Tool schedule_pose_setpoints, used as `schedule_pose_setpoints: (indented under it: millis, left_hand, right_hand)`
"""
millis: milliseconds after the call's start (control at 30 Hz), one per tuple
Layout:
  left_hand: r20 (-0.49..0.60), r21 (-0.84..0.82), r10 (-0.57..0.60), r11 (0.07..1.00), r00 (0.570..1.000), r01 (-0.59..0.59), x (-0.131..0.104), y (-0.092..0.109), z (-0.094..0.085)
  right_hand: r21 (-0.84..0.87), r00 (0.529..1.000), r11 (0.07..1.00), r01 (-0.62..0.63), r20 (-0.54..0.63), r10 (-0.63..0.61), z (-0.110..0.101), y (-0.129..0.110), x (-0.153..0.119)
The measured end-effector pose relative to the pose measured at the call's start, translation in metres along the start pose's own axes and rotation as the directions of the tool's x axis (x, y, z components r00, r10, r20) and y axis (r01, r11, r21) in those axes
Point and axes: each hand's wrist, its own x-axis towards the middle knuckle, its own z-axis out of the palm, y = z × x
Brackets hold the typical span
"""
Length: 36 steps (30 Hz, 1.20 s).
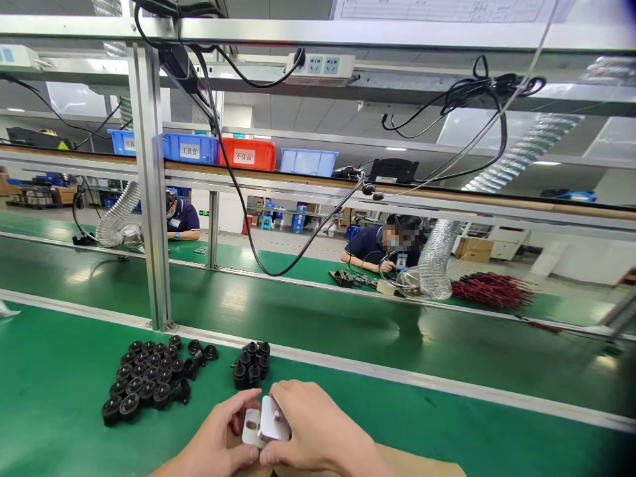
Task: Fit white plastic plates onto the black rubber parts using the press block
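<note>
Low in the head view, my left hand (221, 430) curls its fingers round a silver metal plate with an oval slot (252, 425). My right hand (318, 427) grips a second silver block with rounded corners (275, 419), which overlaps the slotted plate on its right side. The two metal pieces touch or nearly touch; whether they are joined I cannot tell. Just beyond my hands stands a small cluster of black cylindrical parts (252, 364). Farther left lies a larger group of round black parts (144, 374), several of them tipped on their sides.
A brown cardboard sheet (417, 460) lies under my hands on the green bench. An aluminium post (152, 199) rises at the left, and a black cable (243, 205) hangs ahead. Bins, including a red bin (247, 154), line the shelf. Two co-workers sit opposite, one person (368, 248) bent forward.
</note>
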Motion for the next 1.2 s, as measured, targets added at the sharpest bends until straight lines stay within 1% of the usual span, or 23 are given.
schedule_pose_setpoints:
  millis: [100,167,300,367,467,500,600,633,667,733,767,800,867,900,933,1000,1033,1133,1167,1200]
  left_hand:
    - [-0.01,0.01,0.007,1.0,1.0,-0.007,-0.001,0.001,0.0]
    - [-0.013,0.018,0.022,1.0,1.0,-0.022,-0.001,0.0,0.0]
    - [-0.001,0.021,0.044,0.999,0.999,-0.044,-0.001,0.0,0.0]
    - [-0.004,0.028,0.037,0.999,0.999,-0.037,-0.001,0.001,0.0]
    - [-0.01,0.023,0.037,0.999,0.999,-0.037,-0.002,0.0,-0.001]
    - [-0.007,0.009,0.044,0.999,0.999,-0.044,-0.002,-0.001,-0.001]
    - [0.01,-0.063,0.078,0.995,0.997,-0.077,-0.001,-0.002,0.0]
    - [0.013,-0.081,0.083,0.993,0.996,-0.082,-0.001,-0.002,0.001]
    - [0.015,-0.092,0.087,0.992,0.996,-0.085,0.0,-0.002,0.001]
    - [0.022,-0.102,0.091,0.991,0.996,-0.088,0.0,0.0,0.002]
    - [0.026,-0.11,0.092,0.99,0.995,-0.088,0.0,0.001,0.002]
    - [0.032,-0.125,0.094,0.988,0.995,-0.089,0.0,0.003,0.002]
    - [0.047,-0.155,0.089,0.985,0.995,-0.081,-0.001,0.005,0.002]
    - [0.052,-0.159,0.084,0.984,0.995,-0.075,-0.001,0.006,0.002]
    - [0.053,-0.155,0.08,0.985,0.995,-0.071,-0.001,0.005,0.002]
    - [0.046,-0.133,0.078,0.988,0.996,-0.072,-0.001,0.003,0.002]
    - [0.041,-0.127,0.079,0.989,0.996,-0.073,0.0,0.001,0.002]
    - [0.039,-0.127,0.077,0.989,0.996,-0.072,0.001,-0.005,0.002]
    - [0.04,-0.121,0.079,0.99,0.996,-0.073,0.001,-0.007,0.002]
    - [0.041,-0.118,0.083,0.99,0.996,-0.078,0.001,-0.008,0.002]
  right_hand:
    - [0.011,0.996,0.996,0.085,-0.041,-0.084,0.0,0.003,-0.004]
    - [0.017,0.991,0.993,0.119,-0.065,-0.118,0.0,0.005,-0.006]
    - [0.101,0.987,0.981,0.163,-0.025,-0.162,-0.001,0.007,-0.004]
    - [0.113,0.991,0.985,0.133,-0.002,-0.134,-0.002,0.007,-0.003]
    - [0.052,0.999,0.998,0.031,0.035,-0.033,-0.004,0.004,-0.004]
    - [0.045,0.999,0.998,0.041,0.033,-0.042,-0.005,0.003,-0.005]
    - [0.095,0.979,0.974,0.206,-0.017,-0.205,-0.008,-0.001,-0.007]
    - [0.094,0.975,0.97,0.223,-0.02,-0.222,-0.009,-0.002,-0.007]
    - [0.076,0.981,0.978,0.194,-0.01,-0.194,-0.01,-0.003,-0.007]
    - [0.015,0.996,0.996,0.087,0.006,-0.087,-0.011,-0.005,-0.007]
    - [0.005,0.997,0.997,0.074,0.004,-0.074,-0.011,-0.006,-0.007]
    - [0.017,0.994,0.994,0.107,-0.005,-0.107,-0.011,-0.007,-0.007]
    - [0.048,0.972,0.971,0.233,-0.026,-0.232,-0.011,-0.009,-0.009]
    - [0.041,0.967,0.967,0.253,-0.023,-0.252,-0.01,-0.009,-0.009]
    - [0.015,0.974,0.974,0.225,-0.012,-0.224,-0.008,-0.009,-0.009]
    - [-0.032,0.993,0.992,0.119,-0.003,-0.119,-0.004,-0.008,-0.008]
    - [-0.024,0.994,0.994,0.107,-0.005,-0.107,-0.001,-0.006,-0.007]
    - [0.042,0.975,0.974,0.222,-0.038,-0.221,0.004,-0.002,-0.004]
    - [0.037,0.974,0.974,0.224,-0.032,-0.223,0.006,-0.001,-0.003]
    - [0.018,0.981,0.981,0.192,-0.019,-0.191,0.006,0.0,-0.003]
